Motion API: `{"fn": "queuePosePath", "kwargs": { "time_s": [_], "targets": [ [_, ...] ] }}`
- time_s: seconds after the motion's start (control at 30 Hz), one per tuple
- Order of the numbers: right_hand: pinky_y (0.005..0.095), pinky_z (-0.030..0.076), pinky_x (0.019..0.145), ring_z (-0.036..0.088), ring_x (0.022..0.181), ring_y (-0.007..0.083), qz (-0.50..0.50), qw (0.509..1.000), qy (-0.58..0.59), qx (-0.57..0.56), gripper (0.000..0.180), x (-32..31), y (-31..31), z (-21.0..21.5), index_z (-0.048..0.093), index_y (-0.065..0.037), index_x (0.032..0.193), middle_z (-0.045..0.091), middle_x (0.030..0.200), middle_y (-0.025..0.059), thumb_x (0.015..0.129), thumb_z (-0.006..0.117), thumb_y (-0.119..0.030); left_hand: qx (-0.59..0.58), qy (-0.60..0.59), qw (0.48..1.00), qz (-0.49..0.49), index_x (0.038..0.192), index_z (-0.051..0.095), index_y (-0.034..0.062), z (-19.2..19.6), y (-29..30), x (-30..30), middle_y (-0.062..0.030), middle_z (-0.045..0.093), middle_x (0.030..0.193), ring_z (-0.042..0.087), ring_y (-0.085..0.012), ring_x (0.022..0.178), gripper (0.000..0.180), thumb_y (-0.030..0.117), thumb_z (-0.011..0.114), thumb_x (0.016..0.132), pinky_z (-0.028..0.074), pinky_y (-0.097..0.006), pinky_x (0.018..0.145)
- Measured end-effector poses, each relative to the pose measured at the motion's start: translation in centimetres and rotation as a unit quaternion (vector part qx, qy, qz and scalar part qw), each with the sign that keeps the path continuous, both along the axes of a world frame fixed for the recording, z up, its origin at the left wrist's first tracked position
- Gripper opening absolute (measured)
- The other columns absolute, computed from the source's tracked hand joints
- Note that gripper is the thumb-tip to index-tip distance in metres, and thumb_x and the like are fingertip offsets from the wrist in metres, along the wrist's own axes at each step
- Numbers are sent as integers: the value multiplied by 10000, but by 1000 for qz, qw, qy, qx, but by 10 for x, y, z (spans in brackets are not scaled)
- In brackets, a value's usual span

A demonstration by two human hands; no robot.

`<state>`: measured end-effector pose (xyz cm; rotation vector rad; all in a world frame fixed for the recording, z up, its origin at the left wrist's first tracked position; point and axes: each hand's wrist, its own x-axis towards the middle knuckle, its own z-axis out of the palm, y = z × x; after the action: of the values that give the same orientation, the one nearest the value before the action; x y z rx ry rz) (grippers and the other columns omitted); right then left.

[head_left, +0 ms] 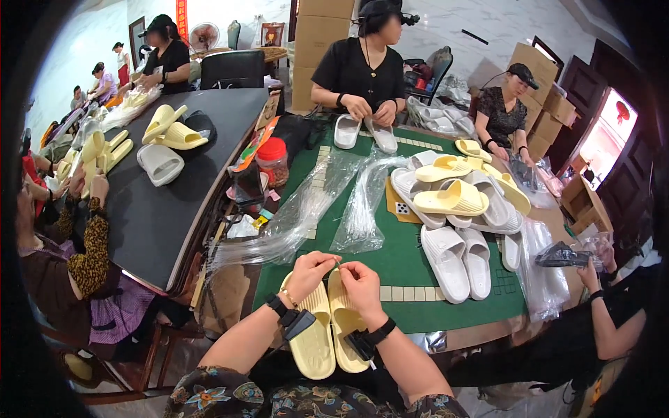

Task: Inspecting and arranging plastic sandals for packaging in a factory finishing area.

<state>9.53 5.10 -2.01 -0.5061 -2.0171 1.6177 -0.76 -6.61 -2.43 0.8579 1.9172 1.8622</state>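
Observation:
Over a pair of pale yellow slides, my left hand [311,274] and my right hand [360,284] meet fingertip to fingertip. Both are closed in a pinch; a tiny greenish bit shows between them, too small to name. The left yellow slide [312,346] and the right yellow slide [347,322] lie side by side at the near table edge, toes pointing away. My hands and wrists cover part of their straps. Just beyond my hands lies a bundle of clear plastic bags [359,226].
A pile of grey and yellow slides [456,198] covers the right of the green table [404,317]. More plastic bags [279,219] spread on the left, near a red-lidded jar [272,161]. Across the table a person [359,70] handles grey slides. Another hand [589,275] holds a bagged black slide [562,256].

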Motion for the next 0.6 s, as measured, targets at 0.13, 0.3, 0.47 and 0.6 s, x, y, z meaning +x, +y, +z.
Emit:
{"fn": "queuePosePath", "kwargs": {
  "time_s": [0.13, 0.3, 0.47, 0.6],
  "targets": [
    [262, 479, 619, 585, 659, 99, -13, 1000, 7, 5, 153, -2, 3, -15, 669, 3, 920, 657, 747, 53, 849, 621, -124, -11, 12, 1000, -23, 1008, 706, 7, 3, 0, 3, -83, 668, 853, 593, -130, 779, 206, 140, 629, 871, 450, -264, 686],
    [223, 452, 602, 539, 666, 44, 6, 1000, 7, -10, 155, -1, -9, -8, 662, 2, 937, 625, 735, -15, 894, 602, -135, 5, -32, 999, -11, 1007, 700, -9, -2, -11, 2, -96, 690, 927, 614, -128, 836, 204, 108, 595, 876, 475, -263, 750],
    [237, 463, 609, 567, 669, 64, -2, 1000, -8, -1, 161, 6, -7, -5, 659, 6, 948, 657, 760, 16, 883, 605, -131, -25, -23, 999, -14, 1006, 704, 0, 5, -8, 7, -96, 690, 922, 613, -121, 826, 216, 134, 585, 885, 472, -257, 744],
    [251, 473, 614, 575, 672, 69, -7, 998, 38, 48, 166, -1, -10, -6, 670, 12, 938, 662, 760, 24, 867, 613, -127, -29, 22, 999, -5, 1020, 702, 4, 9, -10, 5, -78, 687, 867, 594, -114, 779, 236, 168, 585, 898, 470, -260, 716]
  ]
}}
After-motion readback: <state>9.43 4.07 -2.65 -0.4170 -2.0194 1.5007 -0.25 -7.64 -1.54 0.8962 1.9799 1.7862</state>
